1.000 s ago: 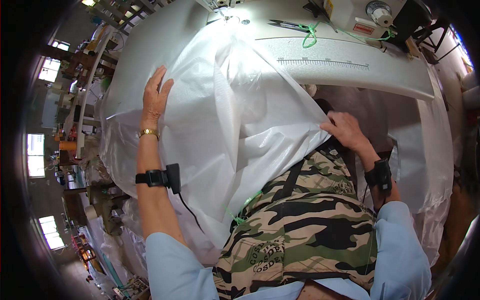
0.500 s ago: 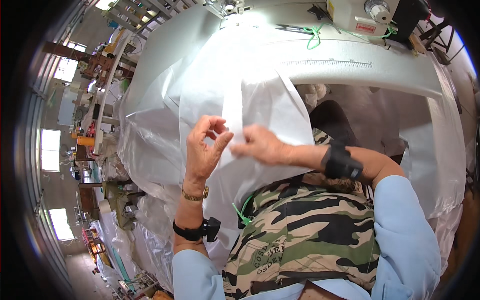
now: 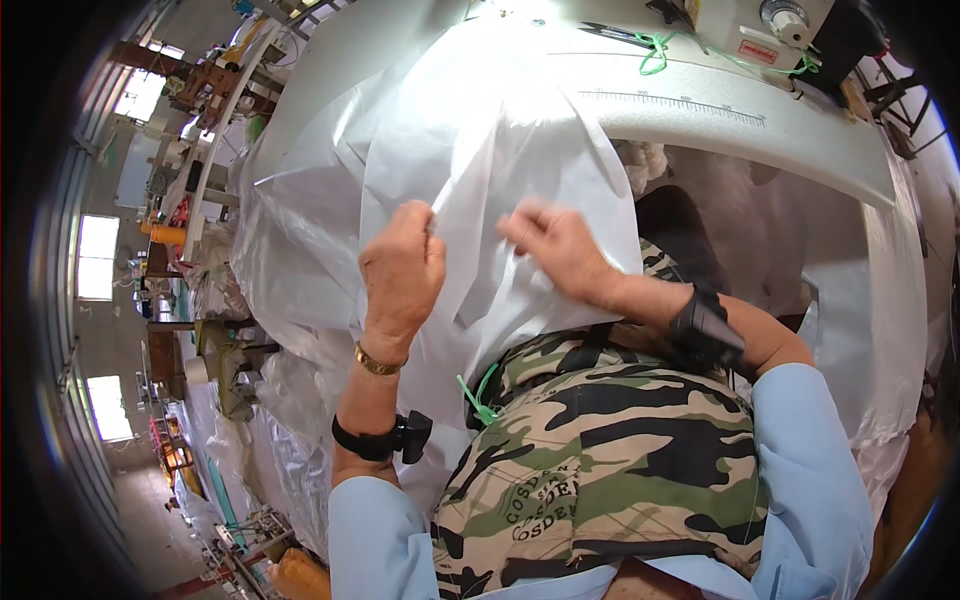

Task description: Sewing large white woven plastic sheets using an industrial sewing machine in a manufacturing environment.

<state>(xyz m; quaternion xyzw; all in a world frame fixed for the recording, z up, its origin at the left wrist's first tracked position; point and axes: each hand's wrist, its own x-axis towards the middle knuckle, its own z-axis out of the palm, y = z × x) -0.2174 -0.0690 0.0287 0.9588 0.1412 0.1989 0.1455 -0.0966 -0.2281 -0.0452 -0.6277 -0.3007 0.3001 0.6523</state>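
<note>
Holding: a fold of the white fabric [image 3: 500, 150] is pinched by the left hand [image 3: 402, 272], fingers curled shut around the cloth near its middle.
Right hand: the right hand [image 3: 555, 245] is laid on the same fabric just right of the left hand; its fingers are blurred, so whether the grip is closed on the cloth cannot be told.
Fabric place: the sheet is draped from the far tabletop [image 3: 740, 125] down over the near edge onto the person's lap, ending against the camouflage apron [image 3: 600, 450].
Fabric axis: the long axis is seen running far to near, with the far end under the bright light and the near end at the apron; a raised crease runs the same way between the two hands.
Fabric spread: more of the cloth is bunched to the left, hanging off the tabletop edge.
Wrists: a gold bracelet [image 3: 376, 362] and a black wristband [image 3: 385, 438] are worn on the left forearm, a black strap [image 3: 705, 325] on the right.
Far side: a sewing machine [image 3: 760, 25] is set at the far right, with green thread [image 3: 655, 55] lying on the tabletop near it.
Near: a green tie [image 3: 478, 395] is seen at the apron's left edge.
</note>
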